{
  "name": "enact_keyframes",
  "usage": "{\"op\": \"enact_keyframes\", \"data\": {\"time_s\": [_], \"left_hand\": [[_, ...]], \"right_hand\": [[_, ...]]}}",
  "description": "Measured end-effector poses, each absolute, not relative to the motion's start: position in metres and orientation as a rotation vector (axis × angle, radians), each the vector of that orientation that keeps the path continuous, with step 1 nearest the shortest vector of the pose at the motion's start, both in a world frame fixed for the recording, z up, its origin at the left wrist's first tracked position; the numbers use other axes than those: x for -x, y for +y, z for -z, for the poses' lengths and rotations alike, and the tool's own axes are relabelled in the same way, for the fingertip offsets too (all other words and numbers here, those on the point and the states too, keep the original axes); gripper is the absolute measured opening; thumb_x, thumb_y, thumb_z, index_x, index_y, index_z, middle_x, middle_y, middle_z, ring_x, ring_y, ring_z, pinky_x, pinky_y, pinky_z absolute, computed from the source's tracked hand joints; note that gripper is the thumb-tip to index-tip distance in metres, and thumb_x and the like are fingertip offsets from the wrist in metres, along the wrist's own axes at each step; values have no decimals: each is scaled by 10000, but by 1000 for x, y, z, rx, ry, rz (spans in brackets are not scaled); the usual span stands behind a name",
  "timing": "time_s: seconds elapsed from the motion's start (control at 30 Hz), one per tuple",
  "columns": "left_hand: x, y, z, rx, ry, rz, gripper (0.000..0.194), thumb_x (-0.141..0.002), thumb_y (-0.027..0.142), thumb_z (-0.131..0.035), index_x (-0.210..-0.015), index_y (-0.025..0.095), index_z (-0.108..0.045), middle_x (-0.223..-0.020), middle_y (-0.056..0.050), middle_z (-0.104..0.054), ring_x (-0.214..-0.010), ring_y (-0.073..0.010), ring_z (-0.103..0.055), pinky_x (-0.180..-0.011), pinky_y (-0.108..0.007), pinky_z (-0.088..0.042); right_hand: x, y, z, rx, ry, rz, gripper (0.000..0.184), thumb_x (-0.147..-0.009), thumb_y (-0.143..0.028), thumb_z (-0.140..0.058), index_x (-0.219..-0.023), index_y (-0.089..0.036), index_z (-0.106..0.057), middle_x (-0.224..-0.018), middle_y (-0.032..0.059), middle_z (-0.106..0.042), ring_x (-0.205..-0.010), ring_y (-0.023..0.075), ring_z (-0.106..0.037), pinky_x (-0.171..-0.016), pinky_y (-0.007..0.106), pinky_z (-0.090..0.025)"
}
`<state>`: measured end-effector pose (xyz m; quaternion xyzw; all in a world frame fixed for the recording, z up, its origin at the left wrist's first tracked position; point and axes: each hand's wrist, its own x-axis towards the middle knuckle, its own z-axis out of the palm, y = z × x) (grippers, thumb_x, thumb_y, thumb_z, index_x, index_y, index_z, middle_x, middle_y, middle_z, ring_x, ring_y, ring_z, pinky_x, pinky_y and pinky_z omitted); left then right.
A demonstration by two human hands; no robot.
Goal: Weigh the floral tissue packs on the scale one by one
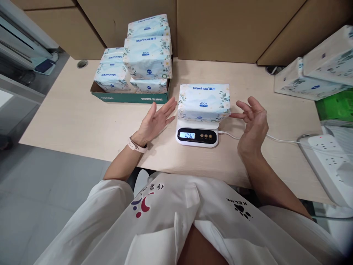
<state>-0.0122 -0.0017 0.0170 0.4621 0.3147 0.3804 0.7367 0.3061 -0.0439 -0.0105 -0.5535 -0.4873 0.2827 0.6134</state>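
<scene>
A pack of tissues (204, 101), white and pale blue with a floral print, rests on a white digital scale (197, 142). The scale's lit display (187, 135) appears to read 103.2. To the left of the pack is my left hand (157, 123), fingers stretched out with the palm turned toward it and nothing held. My right hand (252, 127) is on the other side, palm up with loosely curled, parted fingers; its fingertips come very close to the pack's lower right corner, and I cannot tell if they touch.
A green box (129, 98) behind my left hand holds several stacked tissue packs (147, 59). More packs (311, 79) are stacked at the right above a bright green object (336, 108). A white cable (278, 139) crosses the table near a power strip (325, 151). Cardboard boxes (220, 29) line the back.
</scene>
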Motion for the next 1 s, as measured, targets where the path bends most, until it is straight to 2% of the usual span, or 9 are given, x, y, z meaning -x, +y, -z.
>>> {"op": "enact_keyframes", "data": {"time_s": [0.1, 0.23, 0.37, 0.47, 0.53, 0.63, 0.73, 0.83, 1.0], "left_hand": [[13, -2, -16, -1034, 685, -830, 843, -1018, 850, -318, -1687, 366, -490, -1838, 76, -336, -1783, -282, -69, -1447, -495, -157], [14, -1, -14, -1041, 661, -832, 864, -1007, 863, -354, -1690, 351, -488, -1842, 61, -332, -1783, -295, -53, -1450, -515, -144], [14, 0, -12, -1033, 667, -833, 842, -1005, 866, -364, -1666, 369, -522, -1833, 75, -351, -1783, -289, -60, -1450, -504, -155], [13, 0, -13, -1027, 661, -838, 837, -1012, 856, -361, -1664, 357, -528, -1833, 76, -349, -1784, -282, -38, -1454, -504, -146], [13, 0, -14, -1027, 655, -844, 846, -1012, 852, -367, -1665, 338, -530, -1837, 64, -341, -1784, -282, -35, -1454, -506, -145], [13, -1, -16, -1013, 674, -849, 862, -1016, 848, -349, -1685, 328, -500, -1844, 63, -323, -1783, -272, -32, -1457, -492, -129], [15, -1, -16, -1027, 693, -848, 864, -1023, 840, -324, -1708, 331, -460, -1857, 78, -275, -1783, -252, -35, -1459, -467, -123], [15, -1, -14, -1058, 699, -840, 875, -1021, 842, -321, -1719, 327, -440, -1866, 80, -235, -1782, -242, -50, -1459, -442, -130], [14, -1, -12, -1080, 713, -817, 913, -1007, 859, -326, -1750, 332, -369, -1869, 88, -215, -1781, -247, -15, -1464, -443, -90]], "right_hand": [[-307, -45, 11, 1287, -1135, -646, 707, -1041, -806, -333, -1458, -330, -649, -1408, 71, -744, -1033, 276, -803, -1104, 621, -562], [-308, -45, 12, 1311, -1159, -654, 739, -1026, -832, -316, -1471, -335, -635, -1434, 79, -733, -1062, 286, -801, -1183, 653, -501], [-306, -45, 12, 1333, -1139, -644, 743, -1033, -822, -301, -1461, -318, -641, -1392, 75, -749, -936, 230, -797, -1264, 662, -423], [-305, -44, 11, 1336, -1127, -635, 716, -1033, -812, -311, -1430, -325, -654, -1359, 56, -768, -803, 189, -760, -1271, 657, -426], [-305, -44, 11, 1317, -1129, -628, 688, -1042, -789, -323, -1420, -322, -658, -1344, 54, -775, -784, 182, -751, -1273, 656, -425], [-305, -44, 10, 1309, -1127, -617, 639, -1059, -748, -341, -1418, -326, -659, -1336, 55, -776, -930, 219, -790, -1281, 651, -417], [-307, -44, 10, 1315, -1127, -614, 613, -1062, -747, -347, -1418, -352, -653, -1376, 54, -757, -1065, 262, -793, -1207, 639, -491], [-307, -44, 10, 1286, -1133, -633, 640, -1053, -765, -347, -1441, -344, -634, -1387, 62, -744, -1117, 281, -787, -1145, 630, -538], [-305, -46, 10, 1286, -1132, -672, 712, -1057, -789, -297, -1483, -324, -626, -1409, 77, -758, -1300, 313, -750, -1259, 677, -438]]}}
